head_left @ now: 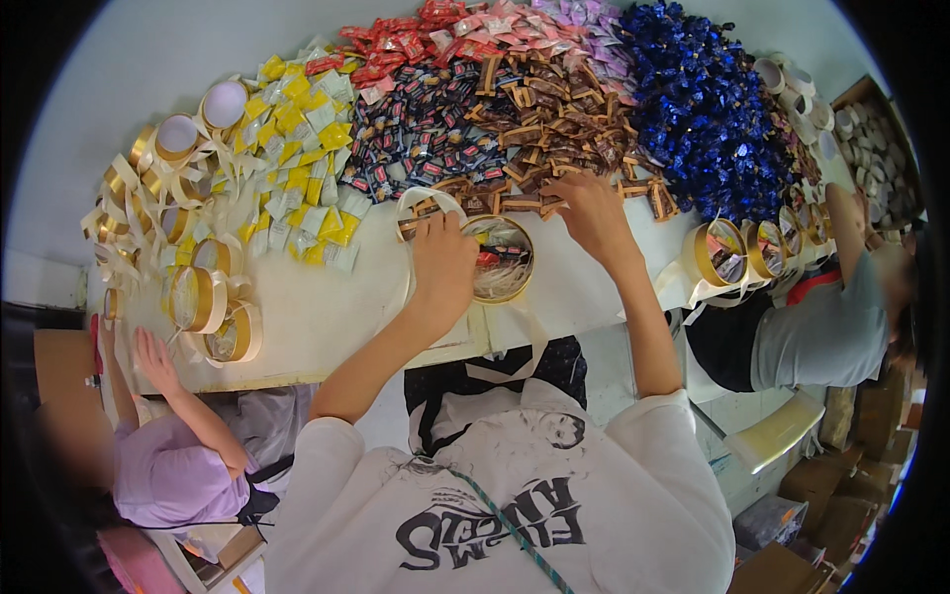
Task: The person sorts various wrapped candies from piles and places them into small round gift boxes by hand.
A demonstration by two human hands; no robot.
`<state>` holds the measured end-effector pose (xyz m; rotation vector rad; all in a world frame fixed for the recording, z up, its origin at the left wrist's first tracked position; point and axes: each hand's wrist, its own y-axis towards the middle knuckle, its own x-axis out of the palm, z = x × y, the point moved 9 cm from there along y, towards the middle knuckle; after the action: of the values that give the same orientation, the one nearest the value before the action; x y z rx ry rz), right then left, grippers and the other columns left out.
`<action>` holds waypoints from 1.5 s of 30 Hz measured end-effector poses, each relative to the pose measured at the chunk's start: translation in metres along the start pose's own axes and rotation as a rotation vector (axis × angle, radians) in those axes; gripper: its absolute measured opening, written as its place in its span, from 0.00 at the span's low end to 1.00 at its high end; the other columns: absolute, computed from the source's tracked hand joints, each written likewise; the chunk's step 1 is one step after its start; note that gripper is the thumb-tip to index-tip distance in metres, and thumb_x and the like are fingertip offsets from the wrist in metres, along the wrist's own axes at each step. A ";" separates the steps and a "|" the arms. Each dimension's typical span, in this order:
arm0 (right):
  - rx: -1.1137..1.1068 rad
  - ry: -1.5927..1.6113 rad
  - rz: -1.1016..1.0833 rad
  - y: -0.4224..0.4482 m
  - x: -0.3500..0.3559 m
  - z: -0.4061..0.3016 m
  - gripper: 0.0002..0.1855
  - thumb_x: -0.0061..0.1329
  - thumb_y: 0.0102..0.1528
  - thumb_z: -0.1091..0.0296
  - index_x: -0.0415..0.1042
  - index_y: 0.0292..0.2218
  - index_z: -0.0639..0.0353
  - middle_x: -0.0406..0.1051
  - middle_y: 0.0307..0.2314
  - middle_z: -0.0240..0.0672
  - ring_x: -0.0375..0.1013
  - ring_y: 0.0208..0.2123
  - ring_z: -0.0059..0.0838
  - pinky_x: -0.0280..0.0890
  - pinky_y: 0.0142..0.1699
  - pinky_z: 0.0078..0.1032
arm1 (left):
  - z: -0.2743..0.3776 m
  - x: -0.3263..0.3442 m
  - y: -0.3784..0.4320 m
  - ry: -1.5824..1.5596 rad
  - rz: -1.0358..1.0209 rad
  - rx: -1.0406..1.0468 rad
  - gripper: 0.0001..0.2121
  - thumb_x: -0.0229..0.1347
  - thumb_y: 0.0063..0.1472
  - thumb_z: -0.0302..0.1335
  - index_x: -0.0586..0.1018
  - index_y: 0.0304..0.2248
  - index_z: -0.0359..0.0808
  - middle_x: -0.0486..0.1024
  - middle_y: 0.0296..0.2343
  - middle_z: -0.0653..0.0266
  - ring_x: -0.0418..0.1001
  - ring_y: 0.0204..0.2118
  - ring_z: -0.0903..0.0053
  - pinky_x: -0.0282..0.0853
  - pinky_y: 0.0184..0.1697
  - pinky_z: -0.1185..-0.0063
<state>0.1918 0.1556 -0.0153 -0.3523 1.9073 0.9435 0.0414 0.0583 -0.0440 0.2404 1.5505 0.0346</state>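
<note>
My left hand [444, 267] has its fingers over the edge of a cream-coloured round hoop [432, 194], apparently a lid; brown wrappers show within it. Just right of that hand stands a round gold-rimmed box [525, 278] holding shredded filler and a few wrapped sweets, one of them red and black. My right hand [594, 215] is at the near edge of a heap of brown-wrapped sweets [545, 111], its fingertips touching or just above them. Whether a sweet is between those fingers cannot be made out. A cream ribbon [528, 341] hangs over the table's front edge below the box.
Beyond lie dark-blue [423, 119], yellow-and-white [297, 163], red [393, 44], pink [505, 26] and shiny blue sweets [698, 96]. Ribboned round boxes stand left [197, 297] and right [714, 252]. People work at left [178, 475] and right [824, 327]. Cartons [824, 482] fill the lower right.
</note>
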 end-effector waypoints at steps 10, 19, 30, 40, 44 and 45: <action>0.202 0.224 0.227 -0.015 -0.005 0.029 0.09 0.55 0.57 0.74 0.82 0.40 0.57 0.78 0.24 0.33 0.73 0.21 0.27 0.66 0.27 0.25 | -0.019 -0.008 0.005 -0.412 0.172 -0.040 0.11 0.71 0.43 0.26 0.80 0.25 0.35 0.73 0.32 0.62 0.74 0.37 0.63 0.69 0.42 0.68; 0.121 0.683 -0.267 -0.004 -0.016 -0.062 0.12 0.60 0.53 0.72 0.71 0.37 0.61 0.76 0.22 0.39 0.76 0.22 0.34 0.67 0.28 0.27 | -0.038 0.003 -0.001 -0.629 0.108 -0.132 0.08 0.67 0.48 0.23 0.81 0.28 0.32 0.75 0.31 0.59 0.77 0.33 0.64 0.72 0.37 0.70; -0.271 0.125 -0.438 -0.004 0.057 -0.099 0.19 0.52 0.49 0.78 0.69 0.45 0.59 0.74 0.20 0.41 0.77 0.26 0.45 0.69 0.30 0.38 | -0.038 0.006 0.000 -0.683 0.022 -0.190 0.10 0.65 0.48 0.22 0.80 0.32 0.30 0.76 0.33 0.57 0.76 0.36 0.58 0.71 0.41 0.68; 0.099 0.198 0.027 0.116 -0.042 0.052 0.13 0.57 0.55 0.65 0.79 0.41 0.59 0.79 0.30 0.42 0.79 0.31 0.41 0.71 0.37 0.33 | -0.084 -0.080 0.091 -0.583 0.363 -0.013 0.04 0.59 0.58 0.23 0.80 0.32 0.31 0.78 0.30 0.56 0.78 0.33 0.61 0.72 0.37 0.71; 0.333 0.019 0.136 0.179 -0.005 0.236 0.11 0.50 0.53 0.71 0.81 0.38 0.53 0.78 0.32 0.49 0.78 0.38 0.50 0.72 0.44 0.41 | -0.093 -0.062 0.237 -0.456 0.469 0.064 0.06 0.57 0.59 0.25 0.81 0.34 0.32 0.80 0.30 0.55 0.78 0.32 0.60 0.72 0.38 0.67; 0.339 0.012 0.144 0.182 0.005 0.263 0.11 0.50 0.53 0.71 0.81 0.38 0.53 0.78 0.32 0.49 0.78 0.38 0.50 0.72 0.44 0.41 | -0.087 -0.055 0.269 -0.433 0.503 0.143 0.06 0.57 0.58 0.24 0.81 0.35 0.33 0.80 0.31 0.55 0.78 0.33 0.60 0.72 0.38 0.67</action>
<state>0.2471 0.4706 -0.0022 -0.0202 2.0813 0.6918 -0.0117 0.3225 0.0566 0.7009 1.0333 0.2507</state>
